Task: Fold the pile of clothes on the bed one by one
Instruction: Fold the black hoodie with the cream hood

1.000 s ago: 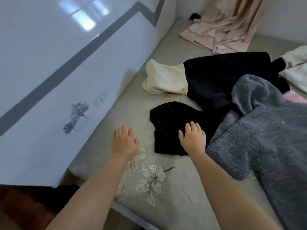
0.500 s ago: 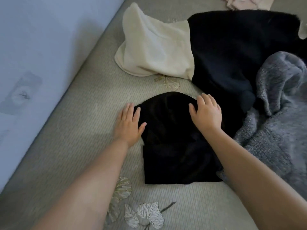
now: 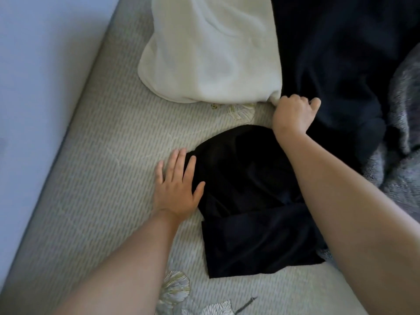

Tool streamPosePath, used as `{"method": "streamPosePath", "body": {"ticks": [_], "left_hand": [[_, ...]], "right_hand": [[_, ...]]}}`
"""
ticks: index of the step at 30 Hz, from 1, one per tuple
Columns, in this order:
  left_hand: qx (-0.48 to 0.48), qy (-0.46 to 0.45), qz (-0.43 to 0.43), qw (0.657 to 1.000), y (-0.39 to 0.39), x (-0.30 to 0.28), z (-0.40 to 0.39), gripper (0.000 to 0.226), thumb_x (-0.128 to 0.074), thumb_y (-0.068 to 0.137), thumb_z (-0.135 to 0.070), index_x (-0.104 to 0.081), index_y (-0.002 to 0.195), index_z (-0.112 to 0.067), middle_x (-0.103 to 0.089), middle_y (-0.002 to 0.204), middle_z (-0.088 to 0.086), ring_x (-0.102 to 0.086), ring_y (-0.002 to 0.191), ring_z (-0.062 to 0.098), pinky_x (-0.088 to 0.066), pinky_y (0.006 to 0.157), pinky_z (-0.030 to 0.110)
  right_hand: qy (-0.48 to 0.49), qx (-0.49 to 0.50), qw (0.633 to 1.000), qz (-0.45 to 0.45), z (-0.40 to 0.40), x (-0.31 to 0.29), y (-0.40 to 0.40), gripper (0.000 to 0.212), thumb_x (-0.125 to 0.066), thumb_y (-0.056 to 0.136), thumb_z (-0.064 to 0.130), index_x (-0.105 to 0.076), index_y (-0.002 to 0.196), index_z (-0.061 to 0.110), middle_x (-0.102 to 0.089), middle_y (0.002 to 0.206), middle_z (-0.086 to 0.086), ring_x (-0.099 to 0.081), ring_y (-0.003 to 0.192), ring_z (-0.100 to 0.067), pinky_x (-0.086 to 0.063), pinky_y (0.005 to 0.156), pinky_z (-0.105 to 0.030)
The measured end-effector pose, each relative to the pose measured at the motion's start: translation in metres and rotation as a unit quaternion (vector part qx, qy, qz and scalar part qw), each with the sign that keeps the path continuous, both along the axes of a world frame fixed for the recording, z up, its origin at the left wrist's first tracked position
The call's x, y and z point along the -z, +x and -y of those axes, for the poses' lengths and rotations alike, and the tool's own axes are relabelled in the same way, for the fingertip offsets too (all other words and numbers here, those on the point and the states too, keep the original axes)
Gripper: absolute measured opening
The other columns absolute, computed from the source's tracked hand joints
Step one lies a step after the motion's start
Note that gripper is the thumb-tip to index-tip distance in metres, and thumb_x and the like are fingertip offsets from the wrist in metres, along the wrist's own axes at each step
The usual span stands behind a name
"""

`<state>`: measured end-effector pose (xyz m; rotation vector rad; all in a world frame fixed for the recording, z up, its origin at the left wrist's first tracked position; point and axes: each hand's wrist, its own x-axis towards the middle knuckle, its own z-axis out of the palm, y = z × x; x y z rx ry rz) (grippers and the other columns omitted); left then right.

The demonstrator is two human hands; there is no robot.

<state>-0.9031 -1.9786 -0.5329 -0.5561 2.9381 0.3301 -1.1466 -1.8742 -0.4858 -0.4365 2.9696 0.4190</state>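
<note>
1. Pale wall point(image 3: 34, 87) is seen left of the patterned mattress point(image 3: 102, 178).
2. Left hand point(image 3: 177, 185) is laid flat, fingers spread, on the folded black garment's point(image 3: 250, 212) edge.
3. Right hand point(image 3: 293, 112) is curled, gripping the cream-and-black garment point(image 3: 227, 53).
4. Grey knit point(image 3: 404, 155) is heaped far right.

A pale grey-green bed cover point(image 3: 95, 178) with a fine woven rib pattern spreads across the view, printed with cream leaf-and-flower motifs point(image 3: 175, 289) along its near edge. A smooth pale bluish-white wall point(image 3: 38, 71) runs along the bed's left edge. Soft, even light falls on both.
</note>
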Motion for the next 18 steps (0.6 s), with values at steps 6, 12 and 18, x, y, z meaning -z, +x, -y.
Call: {"method": "streamPosePath", "body": {"ticks": [6,12,18], "left_hand": [[-0.014,0.015,-0.014,1.0,0.002,0.002,0.0,0.064,-0.027,0.086,-0.045,-0.044,0.134,-0.005,-0.039,0.142,0.018,-0.028,0.135,0.028,-0.013,0.107,0.047],[-0.034,0.049,-0.128,0.99,0.021,-0.027,-0.002,0.061,-0.048,0.083,-0.032,-0.031,0.127,0.007,-0.045,0.126,0.038,-0.041,0.116,0.055,-0.031,0.094,0.062],[0.09,0.012,-0.156,0.984,0.024,-0.101,-0.019,0.071,-0.075,0.069,-0.032,-0.051,0.119,0.012,-0.055,0.121,0.03,-0.051,0.112,0.049,-0.038,0.089,0.062]], "right_hand": [[-0.039,-0.062,0.997,-0.002,-0.025,-0.007,0.031,0.02,-0.043,0.076,-0.005,-0.06,0.076,0.005,-0.049,0.071,-0.008,-0.044,0.071,-0.026,-0.012,0.095,-0.035],[-0.145,-0.112,0.979,-0.091,-0.084,-0.05,0.097,0.019,-0.05,0.067,-0.011,-0.055,0.054,0.001,-0.047,0.052,-0.01,-0.055,0.056,-0.033,-0.018,0.084,-0.035],[-0.267,-0.157,0.941,-0.133,-0.107,-0.124,0.161,0.014,-0.057,0.065,-0.004,-0.063,0.053,0.002,-0.057,0.048,-0.01,-0.058,0.047,-0.027,-0.025,0.078,-0.033]]}}
